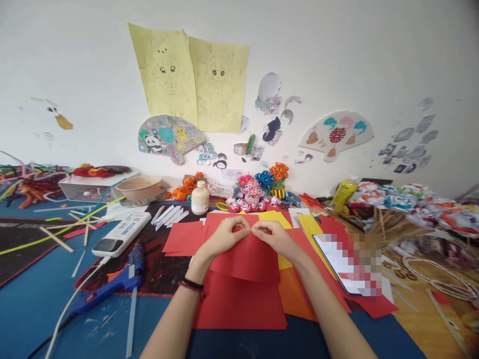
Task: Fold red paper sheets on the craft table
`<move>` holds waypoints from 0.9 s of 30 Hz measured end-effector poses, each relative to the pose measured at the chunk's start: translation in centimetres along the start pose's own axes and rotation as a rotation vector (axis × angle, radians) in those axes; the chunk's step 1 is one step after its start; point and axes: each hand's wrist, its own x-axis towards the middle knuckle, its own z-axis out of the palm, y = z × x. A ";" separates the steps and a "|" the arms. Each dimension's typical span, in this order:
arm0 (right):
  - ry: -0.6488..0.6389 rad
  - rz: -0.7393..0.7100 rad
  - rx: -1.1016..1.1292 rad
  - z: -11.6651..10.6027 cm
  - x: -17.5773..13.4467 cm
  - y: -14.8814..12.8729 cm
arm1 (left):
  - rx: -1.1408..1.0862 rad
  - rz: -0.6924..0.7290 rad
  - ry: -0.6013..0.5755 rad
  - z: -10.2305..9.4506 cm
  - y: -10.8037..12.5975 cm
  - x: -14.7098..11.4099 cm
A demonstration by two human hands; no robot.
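A piece of red paper [245,257] hangs between my two hands, with a faint crease down its middle. My left hand [230,233] pinches its upper edge near the centre. Right beside it, my right hand [270,235] pinches the same edge, the fingertips of both hands almost meeting. Below lies a stack of larger red sheets [239,306]. Smaller red pieces [183,238] rest to the left, while orange paper [295,294] and yellow paper [310,227] stick out on the right.
At the left lie a blue glue gun [129,271] and a white power strip [123,233] with its cable. A cream bottle [200,198] stands behind the papers. To the right are a phone [333,262], a yellow bottle [344,193] and wrapped bundles [404,197].
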 end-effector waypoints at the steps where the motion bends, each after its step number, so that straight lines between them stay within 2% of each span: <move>1: -0.004 0.001 -0.003 0.0 0.0 0.1 | 0.020 -0.003 0.001 0.1 -0.1 0.0; 7: 0.023 0.021 0.018 0.1 0.0 -0.4 | 0.022 0.037 0.041 0.7 -0.3 0.1; 15: 0.101 0.018 0.134 0.5 0.1 -0.3 | -0.006 0.091 0.119 1.0 0.5 0.1; 21: 0.115 0.021 0.135 0.5 0.2 -0.2 | -0.032 0.076 0.144 1.1 -0.1 0.3; 24: 0.132 -0.007 -0.033 0.3 0.3 0.3 | 0.006 0.045 0.113 0.6 -0.9 0.5; 27: 0.238 -0.010 -0.425 0.5 0.5 1.9 | 0.299 -0.070 0.151 -0.1 -2.2 0.4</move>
